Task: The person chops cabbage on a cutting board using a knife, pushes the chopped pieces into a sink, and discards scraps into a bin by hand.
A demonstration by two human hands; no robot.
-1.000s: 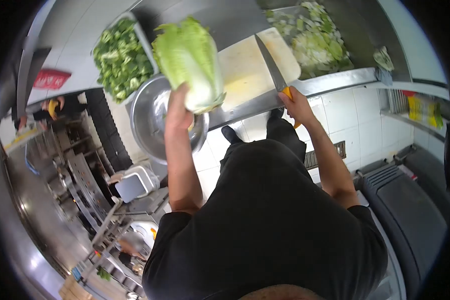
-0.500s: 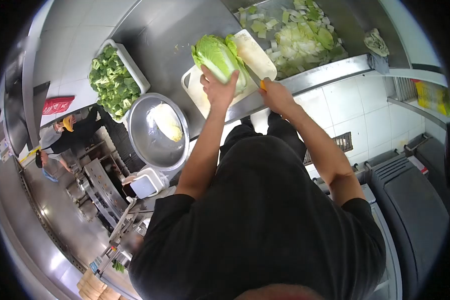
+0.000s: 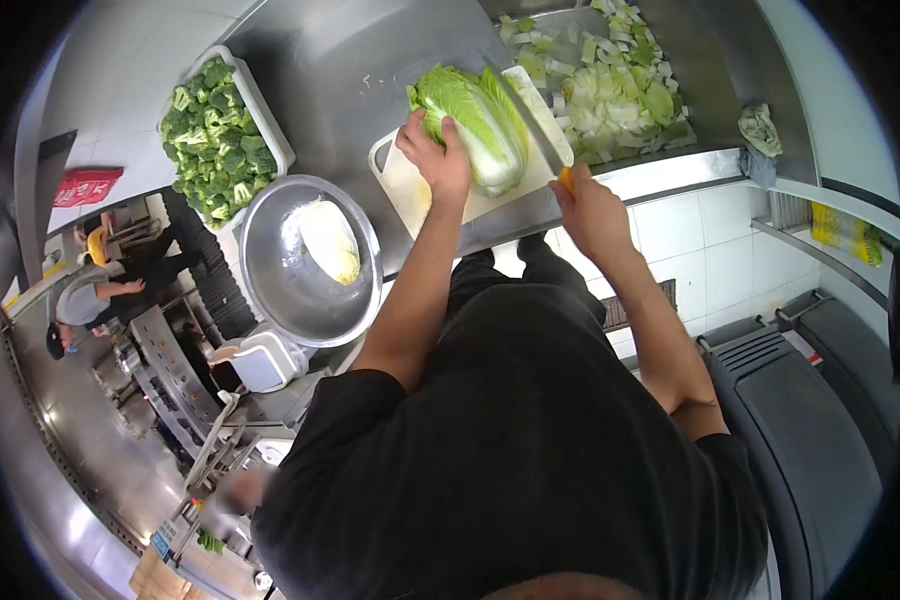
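A whole napa cabbage [image 3: 485, 140] lies on a white cutting board [image 3: 410, 200] with a handle slot, its leafy end away from me. My left hand [image 3: 438, 160] grips the cabbage along its left side, thumb and fingers against the leaves. In my right hand [image 3: 598, 218] is a knife [image 3: 535, 122], held by its orange handle. The long blade points away from me, just right of the cabbage and over the right part of the board.
Chopped cabbage [image 3: 615, 105] fills a metal sink at the upper right. A steel bowl [image 3: 270, 295] holds another napa cabbage [image 3: 328, 242]. Left of it stands a white bin of broccoli [image 3: 220, 140]. A folded cloth [image 3: 760, 130] hangs on the sink edge. Other people [image 3: 90, 300] are at far left.
My right hand has drawn the knife to the right, and more of its blade now shows beside the cabbage. My left hand stays on the cabbage. The whole view has shifted slightly.
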